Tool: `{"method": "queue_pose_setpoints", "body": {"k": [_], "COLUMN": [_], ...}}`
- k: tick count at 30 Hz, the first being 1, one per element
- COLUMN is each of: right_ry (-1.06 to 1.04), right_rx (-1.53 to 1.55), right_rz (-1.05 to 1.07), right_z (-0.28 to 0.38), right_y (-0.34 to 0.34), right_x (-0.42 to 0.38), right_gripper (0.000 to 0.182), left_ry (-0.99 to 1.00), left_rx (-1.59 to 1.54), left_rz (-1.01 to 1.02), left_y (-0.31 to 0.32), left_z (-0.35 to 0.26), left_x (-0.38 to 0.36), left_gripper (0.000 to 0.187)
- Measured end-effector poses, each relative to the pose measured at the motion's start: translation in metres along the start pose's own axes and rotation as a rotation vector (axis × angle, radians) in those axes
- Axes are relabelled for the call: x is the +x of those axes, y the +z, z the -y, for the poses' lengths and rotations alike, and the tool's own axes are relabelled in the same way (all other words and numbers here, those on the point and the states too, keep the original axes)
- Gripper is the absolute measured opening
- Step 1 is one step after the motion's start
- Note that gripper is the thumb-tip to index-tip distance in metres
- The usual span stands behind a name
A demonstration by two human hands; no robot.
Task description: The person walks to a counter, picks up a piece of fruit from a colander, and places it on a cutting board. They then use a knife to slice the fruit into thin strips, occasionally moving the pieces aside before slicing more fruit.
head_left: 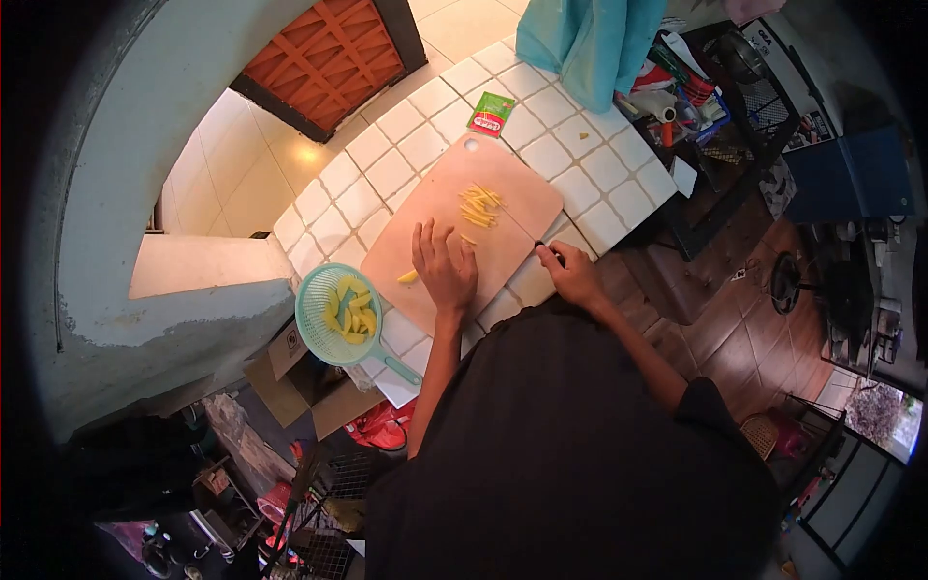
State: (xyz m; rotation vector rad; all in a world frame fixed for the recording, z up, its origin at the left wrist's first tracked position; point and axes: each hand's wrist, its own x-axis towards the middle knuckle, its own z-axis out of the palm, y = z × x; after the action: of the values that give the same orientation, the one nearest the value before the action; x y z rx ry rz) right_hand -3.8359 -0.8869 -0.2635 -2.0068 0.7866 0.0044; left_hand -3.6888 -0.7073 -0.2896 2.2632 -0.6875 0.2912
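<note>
My right hand [575, 275] is closed around the dark handle of a knife [527, 232], whose thin blade points over the cutting board toward the yellow strips. My left hand [445, 269] rests over the pink cutting board [416, 227], palm down with fingers apart. Just beyond its fingertips lie a few small yellow bits [468, 239]. A pile of thin-cut yellow strips [479, 205] sits near the board's middle. To the left of my left hand is one yellow wedge [407, 276]. More yellow wedges [358, 314] fill part of a mint-green colander [311, 300] with a handle.
A green and red packet [491, 114] lies beyond the board on the white tiled counter [580, 188]. Teal cloth [590, 48] hangs over the far edge. A crowded rack [696, 106] stands at right. Cardboard boxes [343, 406] are below the colander.
</note>
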Motion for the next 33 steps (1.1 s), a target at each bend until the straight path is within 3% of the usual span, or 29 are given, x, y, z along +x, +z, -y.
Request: {"method": "queue_pose_setpoints", "body": {"k": [1, 5, 7, 13, 33], "right_ry": [0.019, 0.202, 0.095, -0.030, -0.028], "right_rx": [0.216, 0.518, 0.231, -0.098, -0.287], "right_rz": [0.084, 0.309, 0.322, 0.332, 0.299], "right_z": [-0.005, -0.010, 0.001, 0.020, 0.029], "right_y": [0.001, 0.004, 0.003, 0.001, 0.008], "right_x": [0.003, 0.005, 0.002, -0.004, -0.012], "right_gripper": [0.047, 0.050, 0.051, 0.050, 0.046], "left_ry": [-0.005, -0.018, -0.046, -0.077, -0.096], "left_rx": [0.000, -0.003, 0.009, -0.029, -0.112], "left_rz": [-0.001, -0.010, -0.020, -0.024, -0.026], "left_y": [-0.001, -0.004, -0.003, 0.001, 0.000], "left_z": [-0.002, -0.004, -0.002, 0.003, 0.005], "left_x": [0.000, 0.001, -0.001, -0.001, 0.000], "left_gripper": [0.039, 0.028, 0.025, 0.016, 0.009]}}
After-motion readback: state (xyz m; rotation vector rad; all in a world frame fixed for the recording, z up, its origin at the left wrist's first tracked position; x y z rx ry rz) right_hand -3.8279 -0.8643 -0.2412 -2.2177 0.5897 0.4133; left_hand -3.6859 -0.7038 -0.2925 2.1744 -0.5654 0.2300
